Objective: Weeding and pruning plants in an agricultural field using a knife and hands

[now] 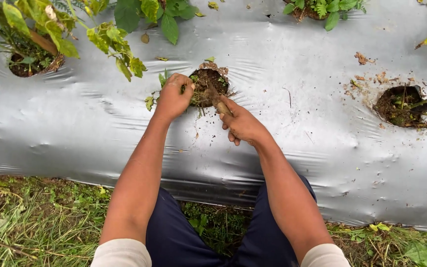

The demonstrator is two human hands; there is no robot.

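Silver plastic sheet (pixel 292 148), soil hole (pixel 208 86): left hand (pixel 173 96) clenched on weeds (pixel 156 99); right hand (pixel 243 122) gripping wooden-handled tool (pixel 217 100).

One head-worn camera looks steeply down, close over the silver mulch sheet (pixel 292 148) and grass (pixel 35 222).
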